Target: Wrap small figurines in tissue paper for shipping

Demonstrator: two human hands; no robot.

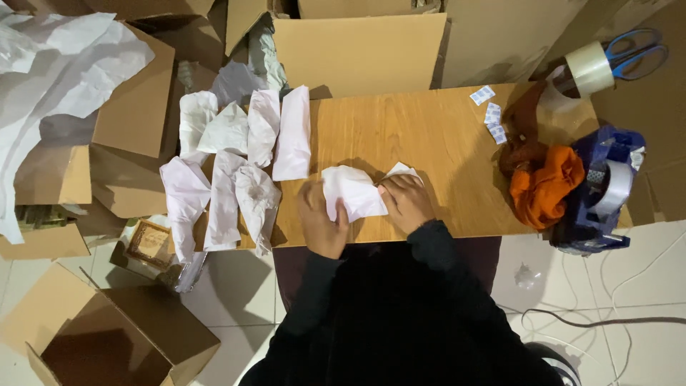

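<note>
Both hands rest on a white paper-wrapped bundle [354, 191] lying near the front edge of a small wooden table [421, 129]. My left hand [319, 221] grips the bundle's left side, fingers curled over the paper. My right hand [405, 202] presses on its right side, where a paper corner sticks out behind the knuckles. What the paper wraps is hidden.
Several similar white wrapped parcels [236, 157] lie in rows on the table's left end. Small blue-and-white stickers [493, 114], an orange cloth [547, 186], a blue tape dispenser [604, 189], a tape roll [589, 68] and scissors [636, 50] sit at right. Cardboard boxes [114, 343] surround the table.
</note>
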